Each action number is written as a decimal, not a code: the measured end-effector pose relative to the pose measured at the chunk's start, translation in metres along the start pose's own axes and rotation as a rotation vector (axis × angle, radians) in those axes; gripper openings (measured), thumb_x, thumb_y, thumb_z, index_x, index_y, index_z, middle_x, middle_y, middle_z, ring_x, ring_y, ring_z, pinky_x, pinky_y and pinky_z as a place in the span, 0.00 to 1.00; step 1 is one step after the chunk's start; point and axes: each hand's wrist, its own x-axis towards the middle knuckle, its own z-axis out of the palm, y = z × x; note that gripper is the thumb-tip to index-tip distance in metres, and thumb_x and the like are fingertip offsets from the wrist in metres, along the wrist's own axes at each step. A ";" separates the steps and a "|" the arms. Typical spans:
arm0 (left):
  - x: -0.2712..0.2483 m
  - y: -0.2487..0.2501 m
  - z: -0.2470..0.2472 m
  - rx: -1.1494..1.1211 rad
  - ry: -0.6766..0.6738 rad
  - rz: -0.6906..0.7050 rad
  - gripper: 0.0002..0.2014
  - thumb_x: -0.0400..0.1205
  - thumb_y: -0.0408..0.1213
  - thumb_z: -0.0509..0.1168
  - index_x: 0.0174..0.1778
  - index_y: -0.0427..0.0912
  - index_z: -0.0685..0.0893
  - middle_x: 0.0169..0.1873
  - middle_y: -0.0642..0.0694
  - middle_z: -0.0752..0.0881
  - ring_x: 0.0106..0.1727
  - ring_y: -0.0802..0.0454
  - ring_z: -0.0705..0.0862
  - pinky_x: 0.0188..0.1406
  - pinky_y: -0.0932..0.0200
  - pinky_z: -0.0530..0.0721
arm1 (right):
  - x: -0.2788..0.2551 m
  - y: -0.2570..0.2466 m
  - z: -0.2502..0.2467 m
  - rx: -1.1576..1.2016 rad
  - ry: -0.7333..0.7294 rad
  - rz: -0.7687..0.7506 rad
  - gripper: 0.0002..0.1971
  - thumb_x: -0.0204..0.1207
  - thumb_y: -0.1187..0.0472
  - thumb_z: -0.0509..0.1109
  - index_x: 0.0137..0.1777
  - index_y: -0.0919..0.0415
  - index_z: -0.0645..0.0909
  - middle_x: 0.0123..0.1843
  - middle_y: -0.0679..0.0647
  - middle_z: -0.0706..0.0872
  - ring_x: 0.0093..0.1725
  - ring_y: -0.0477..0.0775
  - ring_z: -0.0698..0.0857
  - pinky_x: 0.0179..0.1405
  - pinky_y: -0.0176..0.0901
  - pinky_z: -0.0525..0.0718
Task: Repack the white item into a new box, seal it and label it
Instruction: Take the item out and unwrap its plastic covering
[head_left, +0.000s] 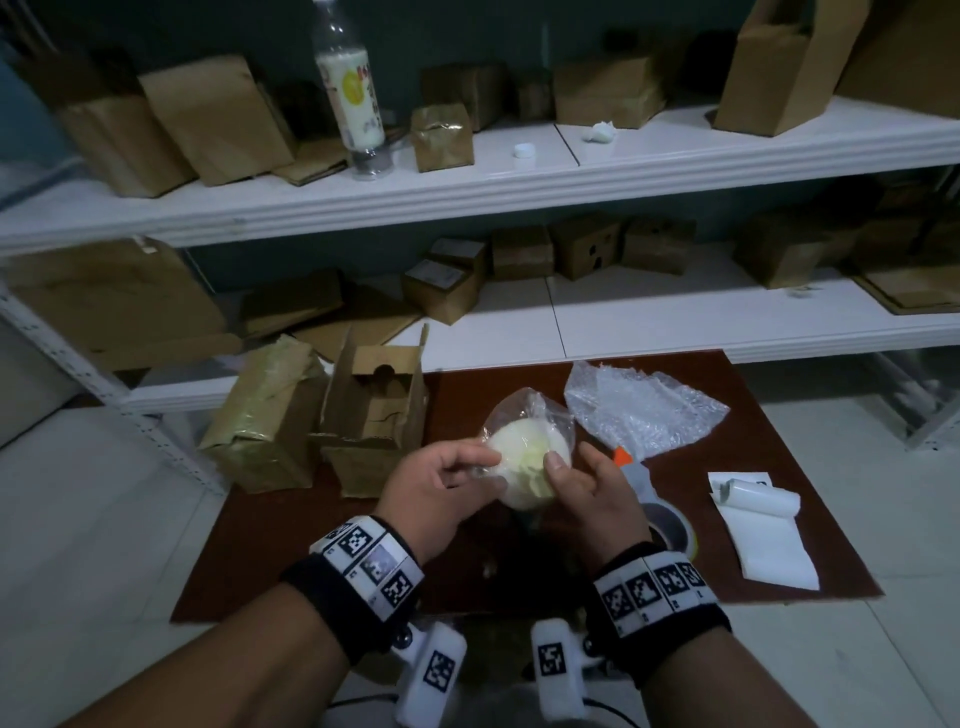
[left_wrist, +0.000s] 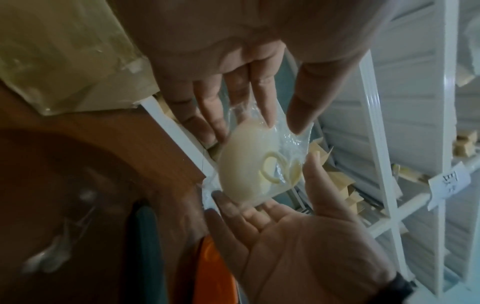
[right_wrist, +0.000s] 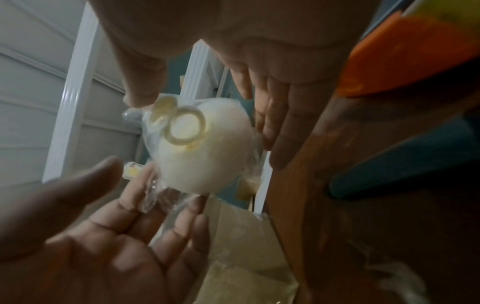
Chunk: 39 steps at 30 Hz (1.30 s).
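Note:
The white item (head_left: 522, 457), a round pale lump with ring-shaped bits on it, sits inside a clear plastic bag (head_left: 535, 408). Both hands hold it just above the brown board (head_left: 779, 545). My left hand (head_left: 485, 467) grips its left side, thumb on top and fingers beneath. My right hand (head_left: 566, 467) grips the right side, thumb pressed on the item. The left wrist view shows the item (left_wrist: 244, 174) pinched through the bag by my left hand (left_wrist: 259, 127), with my right hand (left_wrist: 275, 207) cupped under it. The right wrist view shows the item (right_wrist: 207, 152) between both hands.
An open, torn cardboard box (head_left: 374, 415) and a taped box (head_left: 265, 415) stand at the board's left edge. Bubble wrap (head_left: 644, 410), an orange-tipped tape dispenser (head_left: 631, 467) and white label sheets (head_left: 763, 525) lie to the right. Shelves (head_left: 519, 182) behind carry several cardboard boxes and a bottle (head_left: 353, 88).

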 end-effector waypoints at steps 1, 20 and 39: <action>-0.004 0.002 -0.003 -0.025 -0.008 -0.006 0.11 0.74 0.26 0.77 0.50 0.41 0.90 0.58 0.53 0.88 0.50 0.59 0.90 0.50 0.63 0.87 | 0.000 0.000 0.002 0.041 -0.025 0.010 0.51 0.65 0.49 0.84 0.83 0.64 0.62 0.58 0.61 0.90 0.54 0.60 0.91 0.45 0.49 0.91; 0.031 0.012 -0.046 1.297 0.135 -0.183 0.43 0.77 0.61 0.68 0.84 0.48 0.58 0.76 0.48 0.77 0.76 0.48 0.76 0.79 0.37 0.56 | -0.036 -0.021 -0.004 0.266 0.054 -0.047 0.16 0.77 0.62 0.74 0.64 0.64 0.81 0.55 0.62 0.89 0.48 0.58 0.92 0.42 0.57 0.90; -0.036 -0.015 -0.103 1.401 -0.220 0.249 0.13 0.78 0.49 0.68 0.59 0.65 0.83 0.87 0.46 0.51 0.88 0.44 0.46 0.82 0.45 0.42 | -0.054 -0.037 0.028 0.142 -0.017 -0.274 0.45 0.62 0.56 0.79 0.80 0.52 0.65 0.63 0.52 0.86 0.60 0.51 0.88 0.57 0.51 0.89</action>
